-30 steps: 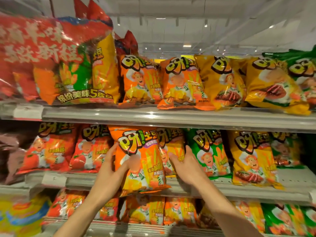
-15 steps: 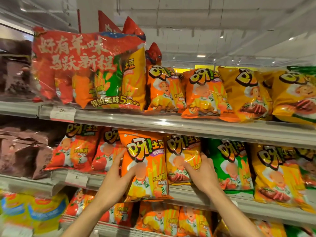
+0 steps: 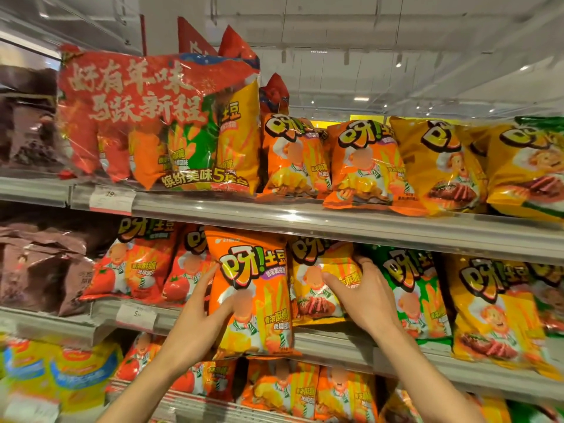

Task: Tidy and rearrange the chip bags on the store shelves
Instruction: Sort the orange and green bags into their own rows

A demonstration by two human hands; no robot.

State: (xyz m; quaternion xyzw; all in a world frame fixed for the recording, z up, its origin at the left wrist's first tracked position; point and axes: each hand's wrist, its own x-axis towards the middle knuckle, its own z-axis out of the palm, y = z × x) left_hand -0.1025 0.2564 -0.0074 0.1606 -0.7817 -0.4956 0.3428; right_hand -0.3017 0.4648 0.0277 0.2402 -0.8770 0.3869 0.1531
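An orange chip bag (image 3: 253, 288) stands out in front of the middle shelf (image 3: 332, 340), its bottom hanging past the shelf edge. My left hand (image 3: 201, 312) grips its left side, thumb across the front. Just to its right a yellow-orange chip bag (image 3: 317, 285) stands on the same shelf. My right hand (image 3: 363, 291) is clasped on it, fingers curled over its right edge. Red tomato bags (image 3: 137, 261) stand left of the orange bag, and a green bag (image 3: 412, 288) is right of my right hand.
The top shelf (image 3: 305, 215) carries a large red multipack (image 3: 158, 117), orange bags (image 3: 293, 157) and yellow bags (image 3: 439, 160). Brown bags (image 3: 39, 264) sit at the far left. More orange bags (image 3: 280, 389) fill the bottom shelf. Price tags (image 3: 137, 315) hang on the shelf rails.
My view has shifted left and upward. My right hand slid up from the shelf edge onto the yellow-orange bag and closed on it. My left hand keeps its hold on the orange bag.
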